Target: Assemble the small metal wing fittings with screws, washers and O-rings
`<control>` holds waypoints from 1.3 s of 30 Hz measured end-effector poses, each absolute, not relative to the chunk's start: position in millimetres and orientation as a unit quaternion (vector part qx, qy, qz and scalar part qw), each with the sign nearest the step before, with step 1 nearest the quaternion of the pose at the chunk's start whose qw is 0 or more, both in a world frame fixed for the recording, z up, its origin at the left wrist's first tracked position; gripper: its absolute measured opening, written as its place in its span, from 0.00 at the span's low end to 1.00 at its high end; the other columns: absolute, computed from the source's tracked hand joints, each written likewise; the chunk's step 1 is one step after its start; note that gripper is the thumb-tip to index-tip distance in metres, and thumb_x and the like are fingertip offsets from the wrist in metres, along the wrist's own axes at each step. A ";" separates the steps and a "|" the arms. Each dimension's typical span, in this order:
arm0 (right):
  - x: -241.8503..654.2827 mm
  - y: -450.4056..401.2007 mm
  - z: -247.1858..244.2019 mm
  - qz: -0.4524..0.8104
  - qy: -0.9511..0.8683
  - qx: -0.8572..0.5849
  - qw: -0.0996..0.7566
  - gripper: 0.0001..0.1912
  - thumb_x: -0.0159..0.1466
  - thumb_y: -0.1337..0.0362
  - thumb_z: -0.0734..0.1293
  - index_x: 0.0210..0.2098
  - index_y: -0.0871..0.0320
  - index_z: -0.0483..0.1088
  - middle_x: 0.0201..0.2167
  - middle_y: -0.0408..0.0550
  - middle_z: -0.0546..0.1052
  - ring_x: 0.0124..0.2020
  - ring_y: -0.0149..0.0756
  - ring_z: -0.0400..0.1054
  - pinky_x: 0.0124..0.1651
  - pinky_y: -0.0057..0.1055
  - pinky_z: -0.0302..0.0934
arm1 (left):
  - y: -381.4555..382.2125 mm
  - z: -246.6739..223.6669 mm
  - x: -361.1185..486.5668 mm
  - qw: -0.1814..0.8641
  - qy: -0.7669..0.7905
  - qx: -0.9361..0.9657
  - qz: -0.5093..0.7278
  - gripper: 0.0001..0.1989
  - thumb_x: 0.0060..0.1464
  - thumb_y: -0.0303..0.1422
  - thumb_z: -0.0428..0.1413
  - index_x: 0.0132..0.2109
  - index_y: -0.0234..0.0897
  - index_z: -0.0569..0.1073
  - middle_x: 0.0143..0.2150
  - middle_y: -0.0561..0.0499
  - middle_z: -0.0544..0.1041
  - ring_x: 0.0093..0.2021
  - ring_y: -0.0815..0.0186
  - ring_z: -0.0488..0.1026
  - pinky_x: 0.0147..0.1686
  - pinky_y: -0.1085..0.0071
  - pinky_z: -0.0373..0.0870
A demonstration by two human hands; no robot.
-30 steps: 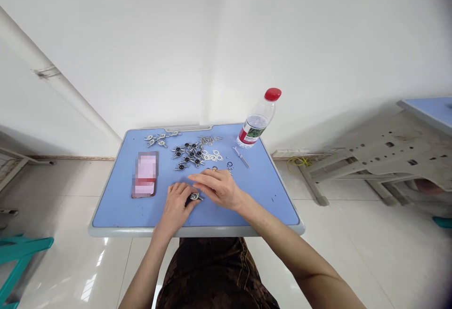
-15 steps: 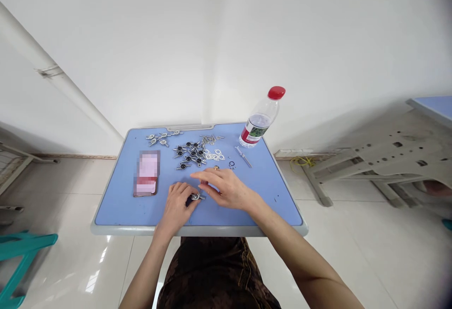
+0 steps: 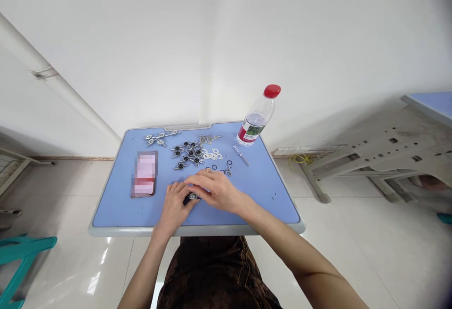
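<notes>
A small silver metal part (image 3: 192,196) with a dark centre is held at the lower middle of the frame, just above the front edge of the pale blue, grey-rimmed desk (image 3: 116,215). It is enclosed between the left hand (image 3: 174,207) and the right hand (image 3: 218,190), the fingers (image 3: 203,182) of both being curled inward and apparently clenched on it, though much of it is hidden by them. Just beyond the right hand, small dark rings (image 3: 229,162) and loose steel screws (image 3: 229,171) are scattered. A heap of silver star-shaped metal pieces (image 3: 186,154) with black centres is laid at the upper middle of the desk, and a pixel-blurred flat rectangular object (image 3: 144,174) is placed to the left.
</notes>
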State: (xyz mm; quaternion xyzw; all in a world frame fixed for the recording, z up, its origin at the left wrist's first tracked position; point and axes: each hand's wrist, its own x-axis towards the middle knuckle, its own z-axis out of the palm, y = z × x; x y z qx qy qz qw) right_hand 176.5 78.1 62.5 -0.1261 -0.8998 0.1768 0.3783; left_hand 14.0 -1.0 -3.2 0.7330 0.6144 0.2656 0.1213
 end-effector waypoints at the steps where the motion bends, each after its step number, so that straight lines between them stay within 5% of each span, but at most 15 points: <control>1: 175.4 78.1 61.1 0.177 -0.896 -0.133 0.385 0.08 0.69 0.68 0.59 0.45 0.60 0.68 0.30 0.47 0.76 0.30 0.31 0.69 0.33 0.27 0.63 | -1.0 -2.8 14.2 0.121 0.615 0.733 0.264 0.06 0.57 0.35 0.57 0.41 0.41 0.73 0.43 0.49 0.76 0.44 0.58 0.70 0.43 0.60 0.62; 7: 179.1 83.3 58.0 0.227 -0.871 -0.154 0.407 0.08 0.69 0.66 0.61 0.46 0.58 0.68 0.29 0.45 0.76 0.30 0.30 0.69 0.36 0.27 0.63 | -1.0 2.5 15.6 0.127 0.616 0.730 0.266 0.05 0.56 0.36 0.58 0.39 0.41 0.73 0.37 0.52 0.75 0.39 0.60 0.69 0.41 0.63 0.60; 14: 190.1 88.2 69.5 0.335 -0.869 -0.129 0.340 0.17 0.72 0.66 0.53 0.57 0.58 0.63 0.36 0.48 0.75 0.34 0.30 0.69 0.39 0.28 0.64 | -0.9 4.6 15.6 0.149 0.612 0.725 0.279 0.05 0.55 0.35 0.59 0.39 0.41 0.73 0.37 0.53 0.76 0.40 0.61 0.69 0.43 0.63 0.59; 23: 179.5 89.0 55.5 0.234 -0.854 -0.153 0.439 0.05 0.67 0.64 0.63 0.39 0.59 0.69 0.25 0.42 0.71 0.26 0.27 0.64 0.30 0.23 0.60 | -1.2 2.4 15.1 0.136 0.609 0.731 0.277 0.05 0.56 0.35 0.58 0.38 0.41 0.72 0.37 0.53 0.76 0.39 0.61 0.70 0.42 0.63 0.59; 39: 185.6 86.0 59.2 0.216 -0.863 -0.148 0.432 0.06 0.68 0.63 0.63 0.38 0.58 0.69 0.26 0.44 0.74 0.25 0.27 0.66 0.29 0.23 0.61 | -5.0 0.5 12.3 0.139 0.589 0.728 0.323 0.06 0.59 0.32 0.56 0.44 0.43 0.75 0.43 0.50 0.75 0.44 0.61 0.69 0.43 0.63 0.61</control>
